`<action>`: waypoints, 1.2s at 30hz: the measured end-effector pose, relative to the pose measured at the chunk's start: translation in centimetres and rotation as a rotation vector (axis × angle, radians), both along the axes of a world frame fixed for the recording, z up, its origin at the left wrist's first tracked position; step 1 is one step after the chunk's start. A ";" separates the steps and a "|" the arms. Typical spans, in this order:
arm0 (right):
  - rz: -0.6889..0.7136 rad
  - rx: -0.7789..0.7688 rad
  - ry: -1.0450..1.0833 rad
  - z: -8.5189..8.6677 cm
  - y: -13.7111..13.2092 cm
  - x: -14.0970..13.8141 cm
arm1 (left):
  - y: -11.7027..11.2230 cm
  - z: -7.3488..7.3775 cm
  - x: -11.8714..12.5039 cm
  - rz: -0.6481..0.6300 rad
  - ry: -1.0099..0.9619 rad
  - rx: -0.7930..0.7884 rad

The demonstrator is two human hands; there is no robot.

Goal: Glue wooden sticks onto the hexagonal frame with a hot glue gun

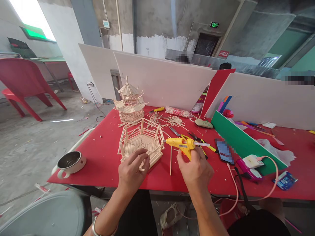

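My right hand grips a yellow hot glue gun, its nozzle pointing left at the right corner of a hexagonal frame of wooden sticks. That frame has a slatted floor, corner posts and rails. At its near side, my left hand has its fingers curled together in a pinch. A pale stick end shows just under these fingers; whether they grip it or the frame's rail is hidden. Behind the frame stands a tiered stick pagoda. One loose stick lies between my hands.
Loose sticks and a bundled pack lie behind the frame. Pliers, a phone and a computer mouse are on the right, near a green board. A mug stands at the left edge.
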State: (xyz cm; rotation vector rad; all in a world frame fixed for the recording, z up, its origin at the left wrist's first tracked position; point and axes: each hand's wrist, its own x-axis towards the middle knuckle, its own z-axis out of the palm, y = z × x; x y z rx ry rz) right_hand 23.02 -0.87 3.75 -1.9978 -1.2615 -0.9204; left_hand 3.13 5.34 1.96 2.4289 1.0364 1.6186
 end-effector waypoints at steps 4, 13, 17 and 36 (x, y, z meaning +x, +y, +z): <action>-0.005 -0.005 -0.012 0.1 0.0 0.0 | 0.0 0.0 0.0 -0.002 -0.006 0.001; -0.003 -0.033 -0.010 0.5 -0.1 -0.1 | 0.0 0.0 0.0 -0.003 -0.007 0.001; -0.001 -0.026 -0.017 0.5 -0.1 -0.1 | 0.0 -0.1 0.0 -0.004 -0.007 -0.001; -0.013 -0.003 -0.038 0.3 0.0 -0.1 | 0.1 -0.3 0.2 0.000 -0.036 0.004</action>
